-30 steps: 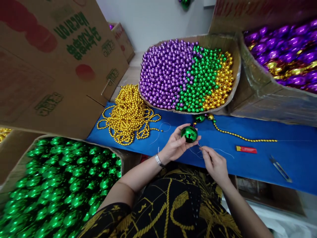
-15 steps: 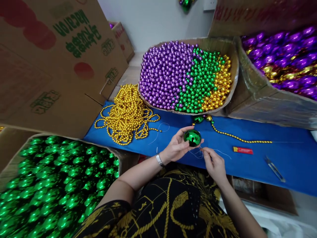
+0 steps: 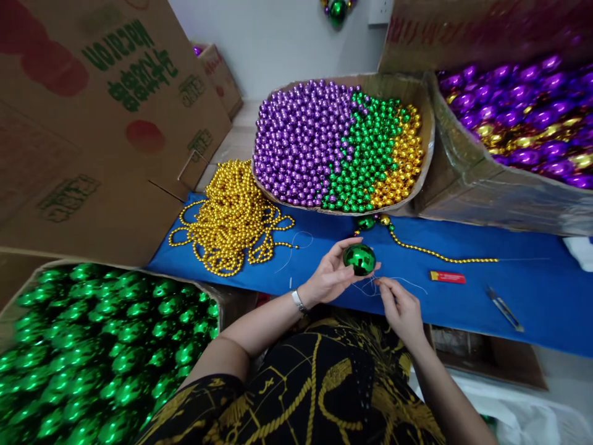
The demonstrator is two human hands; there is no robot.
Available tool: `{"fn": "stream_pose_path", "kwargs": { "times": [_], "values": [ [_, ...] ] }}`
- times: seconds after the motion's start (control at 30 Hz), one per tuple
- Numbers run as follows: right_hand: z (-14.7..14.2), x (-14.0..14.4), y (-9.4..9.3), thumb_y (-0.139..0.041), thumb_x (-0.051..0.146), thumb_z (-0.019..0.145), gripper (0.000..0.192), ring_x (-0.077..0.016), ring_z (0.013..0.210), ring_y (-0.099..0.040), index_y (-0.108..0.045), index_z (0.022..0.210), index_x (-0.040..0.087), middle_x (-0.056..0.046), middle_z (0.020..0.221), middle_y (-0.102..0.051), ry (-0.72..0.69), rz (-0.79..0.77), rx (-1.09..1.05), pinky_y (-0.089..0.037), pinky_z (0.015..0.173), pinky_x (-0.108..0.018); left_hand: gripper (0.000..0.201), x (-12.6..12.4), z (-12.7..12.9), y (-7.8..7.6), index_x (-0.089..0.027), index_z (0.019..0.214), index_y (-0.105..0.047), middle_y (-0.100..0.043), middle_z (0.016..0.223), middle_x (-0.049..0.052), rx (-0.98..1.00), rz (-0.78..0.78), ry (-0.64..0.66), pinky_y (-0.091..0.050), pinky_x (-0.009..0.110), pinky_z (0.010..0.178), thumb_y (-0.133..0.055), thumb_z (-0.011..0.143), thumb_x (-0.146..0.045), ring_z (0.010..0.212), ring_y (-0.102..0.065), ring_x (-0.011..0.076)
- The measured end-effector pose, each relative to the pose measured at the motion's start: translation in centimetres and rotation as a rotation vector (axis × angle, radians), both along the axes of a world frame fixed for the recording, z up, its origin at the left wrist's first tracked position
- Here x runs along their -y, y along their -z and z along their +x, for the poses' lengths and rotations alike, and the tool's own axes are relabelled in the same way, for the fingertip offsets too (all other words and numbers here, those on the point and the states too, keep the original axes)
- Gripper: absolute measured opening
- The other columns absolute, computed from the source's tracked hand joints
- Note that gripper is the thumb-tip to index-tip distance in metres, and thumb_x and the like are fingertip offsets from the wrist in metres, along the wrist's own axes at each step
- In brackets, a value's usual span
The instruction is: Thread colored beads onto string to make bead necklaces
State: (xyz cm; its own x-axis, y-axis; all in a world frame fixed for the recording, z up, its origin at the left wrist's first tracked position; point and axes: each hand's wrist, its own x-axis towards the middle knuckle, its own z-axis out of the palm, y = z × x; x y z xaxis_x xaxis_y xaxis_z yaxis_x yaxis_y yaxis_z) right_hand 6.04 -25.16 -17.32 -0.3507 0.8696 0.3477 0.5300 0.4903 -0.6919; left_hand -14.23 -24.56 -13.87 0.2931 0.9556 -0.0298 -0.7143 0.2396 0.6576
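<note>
Fingertips of the right hand [image 3: 402, 307] pinch a thin thread [image 3: 393, 282] just below and right of the green ball ornament [image 3: 360, 259], which the left hand [image 3: 328, 277] cups above the blue cloth [image 3: 532, 278], nearer the bead tray [image 3: 428, 136]

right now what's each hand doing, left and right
Left hand: closed around the green ball, held above the blue cloth.
Right hand: fingers pinched on the thin thread just below the ball.
</note>
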Motion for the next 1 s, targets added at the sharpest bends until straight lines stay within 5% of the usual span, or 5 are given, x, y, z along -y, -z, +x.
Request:
{"fn": "stream_pose_path", "kwargs": {
  "times": [0.5,0.7,0.8,0.9,1.0],
  "values": [
    [-1.3,0.1,-0.8,-0.041,0.031,0.1,0.021,-0.0159,0.069,-0.069,-0.059,0.103,0.02,-0.003,0.079,-0.071,0.007,-0.163,0.068,-0.052,0.065,-0.025,0.063,0.0,0.3,1.5,-0.026,0.132,-0.055,-0.059,0.129,0.011,-0.21,0.114,-0.098,-0.043,0.042,0.105,-0.08,0.075,-0.033,0.118,-0.058,0.0241],
    [-1.0,-0.5,-1.7,-0.043,0.03,0.098,0.023,-0.0145,0.062,-0.067,-0.056,0.08,0.023,-0.002,0.073,-0.07,0.027,-0.094,0.014,-0.05,0.062,-0.023,0.069,-0.7,-1.0,0.3,-0.029,0.141,-0.046,-0.05,0.144,0.012,-0.48,0.272,0.06,-0.043,0.044,0.107,-0.076,0.078,-0.034,0.127,-0.053,0.0276],
    [-0.2,-0.7,-1.8,-0.046,0.031,0.097,0.023,-0.0153,0.062,-0.067,-0.057,0.08,0.023,-0.003,0.072,-0.071,0.091,-0.087,-0.014,-0.05,0.059,-0.024,0.056,-2.5,-2.6,-1.4,-0.026,0.138,-0.05,-0.058,0.135,0.013,-0.699,0.403,-0.122,-0.048,0.041,0.101,-0.068,0.085,-0.035,0.119,-0.059,0.024],
    [0.5,-0.7,-1.9,-0.048,0.033,0.097,0.022,-0.0159,0.063,-0.068,-0.058,0.081,0.023,-0.002,0.071,-0.071,0.14,-0.069,-0.03,-0.051,0.059,-0.024,0.031,-5.8,-4.8,-3.0,-0.019,0.121,-0.06,-0.068,0.113,0.01,-1.147,0.549,-0.428,-0.051,0.038,0.092,-0.058,0.092,-0.031,0.1,-0.064,0.0185],
    [0.9,-0.8,-2.2,-0.048,0.034,0.097,0.022,-0.0158,0.065,-0.07,-0.058,0.082,0.022,-0.002,0.072,-0.071,0.173,-0.06,-0.042,-0.051,0.06,-0.024,0.02,-9.4,-6.6,-3.7,-0.016,0.107,-0.065,-0.07,0.104,0.009,-1.573,0.697,-0.516,-0.048,0.038,0.089,-0.054,0.093,-0.026,0.097,-0.062,0.0192]
  ]
}}
